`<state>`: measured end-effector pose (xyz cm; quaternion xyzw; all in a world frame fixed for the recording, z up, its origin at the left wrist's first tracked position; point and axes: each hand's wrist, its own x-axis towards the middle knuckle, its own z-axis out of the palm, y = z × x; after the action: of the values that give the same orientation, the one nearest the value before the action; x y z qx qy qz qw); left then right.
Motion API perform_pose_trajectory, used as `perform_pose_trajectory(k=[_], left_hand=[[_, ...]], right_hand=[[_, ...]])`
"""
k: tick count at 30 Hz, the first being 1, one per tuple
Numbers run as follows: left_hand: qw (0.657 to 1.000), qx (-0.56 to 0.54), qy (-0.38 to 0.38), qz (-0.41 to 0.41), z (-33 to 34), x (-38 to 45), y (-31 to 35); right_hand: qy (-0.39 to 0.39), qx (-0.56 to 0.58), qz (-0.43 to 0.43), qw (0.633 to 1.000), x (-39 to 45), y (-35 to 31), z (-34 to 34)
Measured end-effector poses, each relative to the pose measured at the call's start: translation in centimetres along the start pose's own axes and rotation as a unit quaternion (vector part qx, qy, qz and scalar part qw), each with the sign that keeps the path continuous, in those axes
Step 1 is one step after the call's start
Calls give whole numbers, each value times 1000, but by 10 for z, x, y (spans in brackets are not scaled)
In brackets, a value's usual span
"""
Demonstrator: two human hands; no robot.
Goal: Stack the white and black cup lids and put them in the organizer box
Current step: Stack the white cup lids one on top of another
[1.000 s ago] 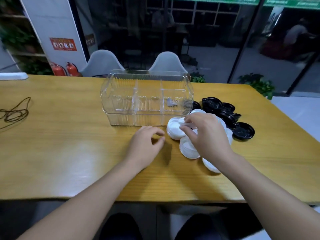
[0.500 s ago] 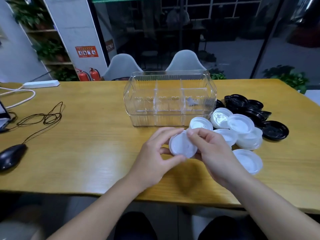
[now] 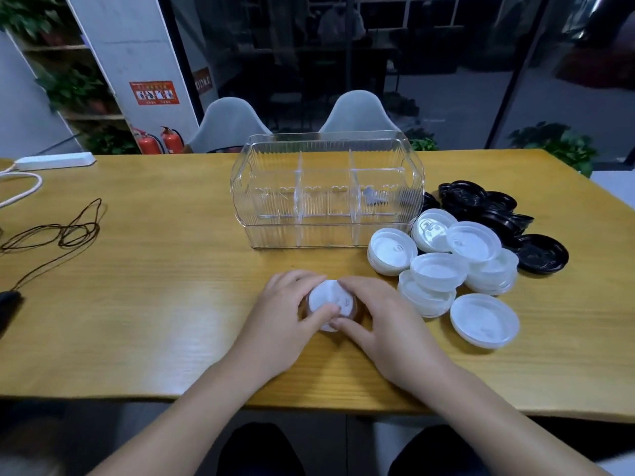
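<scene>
A white cup lid [image 3: 328, 300] sits low over the wooden table [image 3: 154, 286], in front of the clear organizer box [image 3: 326, 190]. My left hand [image 3: 285, 314] grips its left side and my right hand [image 3: 381, 317] grips its right side, thumbs meeting at its near edge. Several more white lids [image 3: 443, 266] lie in a loose pile to the right of my hands. A heap of black lids [image 3: 494, 214] lies behind them, next to the box's right end. The box has three compartments; a small pale item shows in the right one.
A brown cord [image 3: 58, 231] is coiled at the table's left. A white power strip [image 3: 55, 161] lies at the far left edge, and a dark mouse [image 3: 7, 304] sits at the left border. Two grey chairs [image 3: 357, 113] stand behind the table.
My right hand took a white lid from the pile and brought it toward me. Both hands now grip it lower, close to the table. The camera view shifted left.
</scene>
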<state>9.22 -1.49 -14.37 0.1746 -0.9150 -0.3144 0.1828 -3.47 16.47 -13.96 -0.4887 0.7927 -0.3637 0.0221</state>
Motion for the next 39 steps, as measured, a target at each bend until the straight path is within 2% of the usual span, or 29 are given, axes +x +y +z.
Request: perform_pose_trajectory(k=[5,14,16,20,22,25,30,34,39], left_hand=[[997,72,7,-16,5,-1,-6],[999,41,-2,-25,2,-1,-7],[999,41,-9,-17,2,-3,-7],[999,49,-19,6,4,-5,-7],[998,64,-23,11,4,-4,-8],[997,70,-20,11,5,-5,-7],[998,62,-22,3,4,-6,-3],[998,63,-23,3,3,-7,-2],[998,60,-24,7,2,-7,-1]], right_hand=[[-23,-44,-12,999,1,4,7],[-19,-10,-13,1000,-5,7,0],[4,-12,-32,999,-11,7,-10],[137,-94,-70,984,-16,23,-53],[164,-158,-45,973,-14,42,-76],[152,-215,10,965,-14,67,-92],[147,-238,8,960,-13,72,-91],[166,-229,23,959,-9,65,-89],[158,-156,54,973,-10,64,-91]])
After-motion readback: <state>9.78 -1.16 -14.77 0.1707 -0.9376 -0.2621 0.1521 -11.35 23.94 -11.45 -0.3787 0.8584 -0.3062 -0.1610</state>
